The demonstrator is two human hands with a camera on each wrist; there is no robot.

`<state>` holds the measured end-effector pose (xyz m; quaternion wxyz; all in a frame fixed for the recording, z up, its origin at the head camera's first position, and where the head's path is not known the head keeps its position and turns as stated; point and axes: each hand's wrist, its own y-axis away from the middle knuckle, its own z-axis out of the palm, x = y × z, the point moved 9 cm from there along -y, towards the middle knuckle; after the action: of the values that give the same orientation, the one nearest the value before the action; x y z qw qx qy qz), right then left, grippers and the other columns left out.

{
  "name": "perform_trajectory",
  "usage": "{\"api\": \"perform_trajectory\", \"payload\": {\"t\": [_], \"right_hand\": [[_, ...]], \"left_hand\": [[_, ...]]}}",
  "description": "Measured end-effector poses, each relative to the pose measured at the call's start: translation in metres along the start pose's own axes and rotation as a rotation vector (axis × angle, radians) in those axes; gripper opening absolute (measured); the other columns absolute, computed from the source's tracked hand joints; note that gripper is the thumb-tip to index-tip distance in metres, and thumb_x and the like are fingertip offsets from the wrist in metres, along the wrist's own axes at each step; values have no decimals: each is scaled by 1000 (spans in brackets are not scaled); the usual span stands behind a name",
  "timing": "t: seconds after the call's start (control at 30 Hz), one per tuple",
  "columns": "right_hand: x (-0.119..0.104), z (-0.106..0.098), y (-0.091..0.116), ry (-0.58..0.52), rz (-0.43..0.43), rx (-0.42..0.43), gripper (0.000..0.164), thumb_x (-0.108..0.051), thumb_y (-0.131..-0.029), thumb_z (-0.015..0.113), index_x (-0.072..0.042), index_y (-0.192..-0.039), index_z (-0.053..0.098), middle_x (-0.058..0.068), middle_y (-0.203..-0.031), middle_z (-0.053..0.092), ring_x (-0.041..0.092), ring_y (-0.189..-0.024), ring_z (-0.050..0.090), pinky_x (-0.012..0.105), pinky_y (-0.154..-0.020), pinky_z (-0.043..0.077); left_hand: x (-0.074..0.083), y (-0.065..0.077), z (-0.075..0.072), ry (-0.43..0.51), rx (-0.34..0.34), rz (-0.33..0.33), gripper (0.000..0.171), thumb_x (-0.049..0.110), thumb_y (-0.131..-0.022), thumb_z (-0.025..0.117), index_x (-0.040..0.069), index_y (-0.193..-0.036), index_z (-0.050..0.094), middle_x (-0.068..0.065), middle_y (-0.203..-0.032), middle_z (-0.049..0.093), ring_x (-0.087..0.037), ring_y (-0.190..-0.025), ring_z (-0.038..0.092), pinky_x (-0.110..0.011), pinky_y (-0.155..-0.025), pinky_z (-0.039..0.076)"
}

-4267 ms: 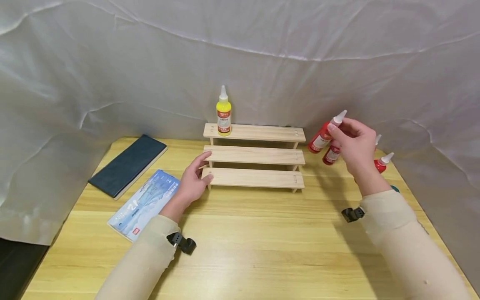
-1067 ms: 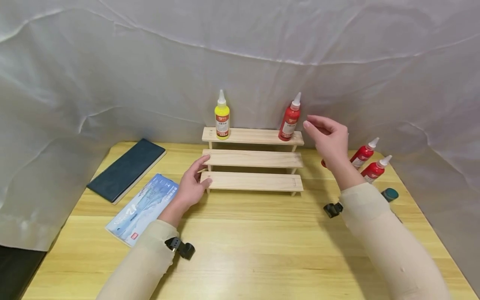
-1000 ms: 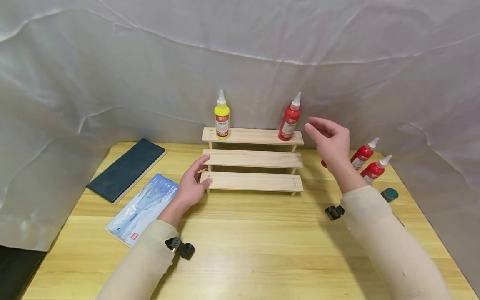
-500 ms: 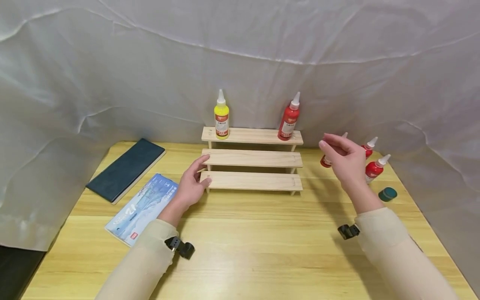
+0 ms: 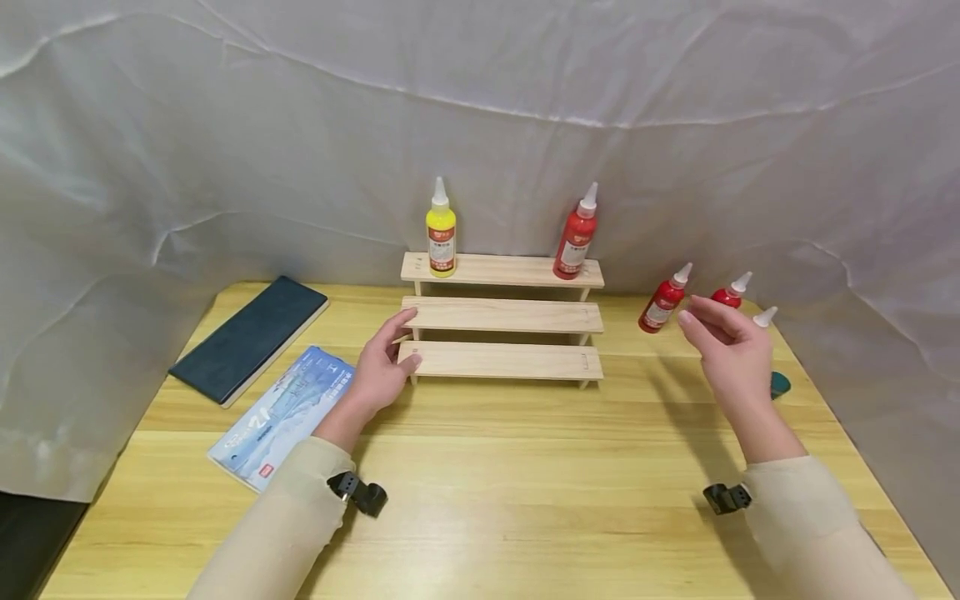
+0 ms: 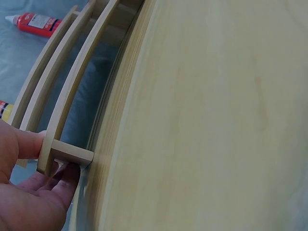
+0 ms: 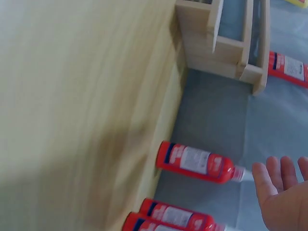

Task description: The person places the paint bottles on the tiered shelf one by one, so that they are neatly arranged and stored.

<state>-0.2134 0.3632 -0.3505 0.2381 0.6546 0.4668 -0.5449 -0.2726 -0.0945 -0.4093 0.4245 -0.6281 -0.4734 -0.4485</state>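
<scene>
A three-step wooden display rack (image 5: 502, 315) stands at the back of the table. My left hand (image 5: 378, 371) holds its left end; in the left wrist view the thumb and fingers (image 6: 65, 190) close around a shelf end. On the top step, a yellow squeeze bottle (image 5: 442, 242) stands at the left and a red squeeze bottle (image 5: 576, 246) at the right. My right hand (image 5: 731, 367) holds nothing, its fingers loosely bent, close to a red bottle (image 5: 660, 307) standing on the table. Behind it are another red bottle (image 5: 726, 297) and a mostly hidden one with a white nozzle (image 5: 765, 317).
A dark teal round jar (image 5: 780, 384), partly hidden, sits beyond my right hand. On the left lie a dark notebook (image 5: 251, 337) and a blue-and-white booklet (image 5: 283, 417). Grey cloth (image 5: 502, 142) hangs behind the wooden table (image 5: 510, 483).
My right hand set a red bottle on the top step's right end, let go, and moved right and nearer toward the other red bottles. The left hand stays on the rack.
</scene>
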Motion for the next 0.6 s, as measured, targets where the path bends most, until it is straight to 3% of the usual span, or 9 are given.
{"api": "perform_trajectory", "payload": {"t": [0.13, 0.27, 0.6], "right_hand": [[16, -13, 1, -111, 45, 10, 37, -21, -87, 80, -12, -122, 73, -8, -103, 72, 5, -86, 67, 13, -61, 52], [27, -28, 2, -254, 52, 52, 38, -11, -84, 81, -3, -120, 72, -4, -98, 74, 7, -83, 69, 16, -66, 55], [44, -63, 6, -341, 86, 194, 42, -3, -78, 85, 4, -118, 71, 2, -97, 74, 11, -82, 69, 14, -68, 54]], "left_hand": [[0, 1, 0, -8, -1, 0, 66, -16, -91, 57, 4, -152, 40, -19, -151, 40, -41, -134, 40, -51, -112, 32], [0, 1, 0, -11, -4, 1, 66, -16, -92, 57, 3, -152, 40, -19, -152, 40, -41, -135, 40, -51, -112, 31], [-1, 0, 0, -6, 2, -3, 65, -16, -92, 57, 4, -151, 40, -18, -151, 41, -39, -135, 40, -51, -112, 30]]}}
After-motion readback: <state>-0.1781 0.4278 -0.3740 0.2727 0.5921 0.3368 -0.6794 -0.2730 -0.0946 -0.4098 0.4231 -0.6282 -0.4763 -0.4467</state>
